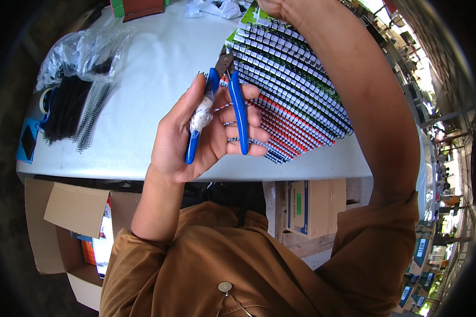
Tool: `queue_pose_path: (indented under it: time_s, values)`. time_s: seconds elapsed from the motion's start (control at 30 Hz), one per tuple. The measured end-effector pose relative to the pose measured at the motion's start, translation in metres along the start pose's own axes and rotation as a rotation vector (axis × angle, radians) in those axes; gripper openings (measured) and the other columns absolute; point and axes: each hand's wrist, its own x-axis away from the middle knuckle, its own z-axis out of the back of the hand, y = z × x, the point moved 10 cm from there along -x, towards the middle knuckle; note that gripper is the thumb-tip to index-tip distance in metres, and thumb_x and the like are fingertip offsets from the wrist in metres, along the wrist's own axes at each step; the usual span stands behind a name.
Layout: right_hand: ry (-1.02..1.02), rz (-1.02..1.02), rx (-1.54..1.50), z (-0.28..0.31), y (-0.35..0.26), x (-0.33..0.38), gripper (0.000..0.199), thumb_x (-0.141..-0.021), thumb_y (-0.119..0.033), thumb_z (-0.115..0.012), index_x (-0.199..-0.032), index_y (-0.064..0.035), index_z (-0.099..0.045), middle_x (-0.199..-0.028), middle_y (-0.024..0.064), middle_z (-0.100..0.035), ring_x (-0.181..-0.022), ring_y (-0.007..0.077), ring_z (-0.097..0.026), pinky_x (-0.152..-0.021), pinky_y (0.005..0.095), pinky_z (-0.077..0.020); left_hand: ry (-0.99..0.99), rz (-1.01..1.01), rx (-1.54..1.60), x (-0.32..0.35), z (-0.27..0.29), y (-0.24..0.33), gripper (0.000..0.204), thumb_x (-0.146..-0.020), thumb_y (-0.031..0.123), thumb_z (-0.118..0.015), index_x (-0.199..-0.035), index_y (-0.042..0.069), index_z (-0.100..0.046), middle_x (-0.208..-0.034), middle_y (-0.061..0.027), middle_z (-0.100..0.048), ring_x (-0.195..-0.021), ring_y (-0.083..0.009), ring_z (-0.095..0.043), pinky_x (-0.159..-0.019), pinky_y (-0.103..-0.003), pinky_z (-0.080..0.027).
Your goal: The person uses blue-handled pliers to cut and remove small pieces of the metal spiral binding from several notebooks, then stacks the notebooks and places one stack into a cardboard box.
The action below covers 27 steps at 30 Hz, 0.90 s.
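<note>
My left hand (206,119) grips a pair of blue-handled wire cutters (239,111) over the table. One handle is wrapped in clear tape or plastic, and the handles stand apart with the fingers curled round them. The cutters' metal jaws (225,63) point away from me, at the left edge of a fanned stack of wire-bound booklets (296,79). Black wire loops run along their white edges, with red and green bands showing. My right hand (280,6) reaches across to the far end of this stack, by a green cover. The top edge of the picture cuts off its fingers.
At the left of the white table (153,132) lie black binding wires (69,108), silvery ones (92,116) and a clear plastic bag (84,53). A tape roll (46,100) is beside them. Below stand an open cardboard box (42,227) and a closed carton (322,206).
</note>
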Motion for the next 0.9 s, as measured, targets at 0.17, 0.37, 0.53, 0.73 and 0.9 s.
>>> queue_pose_path:
  time_s: [0.17,0.37,0.53,0.73,0.9]
  values:
    - [-0.033,0.013,-0.052,0.005,-0.002,0.003,0.018,-0.083,-0.017,-0.063,-0.078,0.0012,-0.064,-0.063,0.0034,-0.054,-0.048,0.0094,-0.042,-0.041,0.0242,-0.0305,0.179,-0.179,-0.668,0.001,0.006,0.014,0.054,-0.096,0.045,-0.031,-0.117,-0.003,-0.046,-0.089,-0.0114,-0.055,-0.067,-0.0202,-0.054,-0.067,-0.035,-0.048]
    - [0.059,-0.043,0.009,0.012,-0.001,0.003,0.018,-0.082,-0.017,-0.063,-0.083,0.0009,-0.066,-0.065,0.0027,-0.054,-0.051,0.0093,-0.043,-0.041,0.0237,-0.0302,0.249,-0.135,-0.653,0.001,0.021,0.008,0.061,-0.095,0.049,-0.031,-0.124,-0.003,-0.043,-0.098,-0.0117,-0.058,-0.087,-0.0223,-0.059,-0.081,-0.037,-0.046]
    - [-0.091,0.077,-0.057,-0.02,-0.005,0.0,0.017,-0.082,-0.017,-0.064,-0.082,-0.0004,-0.066,-0.066,0.0025,-0.055,-0.054,0.0093,-0.044,-0.041,0.024,-0.0298,-0.09,-0.006,0.015,0.017,0.018,0.004,0.064,-0.095,0.052,-0.025,-0.125,-0.002,-0.041,-0.097,-0.0136,-0.056,-0.082,-0.0251,-0.059,-0.08,-0.039,-0.048]
    - [-0.047,0.045,0.063,0.0,-0.012,0.006,0.017,-0.081,-0.02,-0.065,-0.082,-0.0031,-0.066,-0.069,0.002,-0.056,-0.057,0.0098,-0.046,-0.048,0.0238,-0.0346,0.571,-0.47,-1.52,0.021,0.014,0.045,0.045,-0.094,0.042,-0.045,-0.11,0.0,-0.052,-0.093,-0.0086,-0.06,-0.075,-0.0195,-0.059,-0.066,-0.033,-0.046]
    - [0.097,-0.123,0.154,-0.006,0.003,-0.002,0.019,-0.081,-0.022,-0.065,-0.083,-0.003,-0.066,-0.071,0.0012,-0.056,-0.06,0.0099,-0.047,-0.052,0.0254,-0.0374,0.189,-0.06,-0.258,0.016,0.033,0.003,0.06,-0.094,0.052,-0.031,-0.121,0.002,-0.049,-0.092,-0.0089,-0.059,-0.083,-0.0204,-0.061,-0.073,-0.032,-0.048]
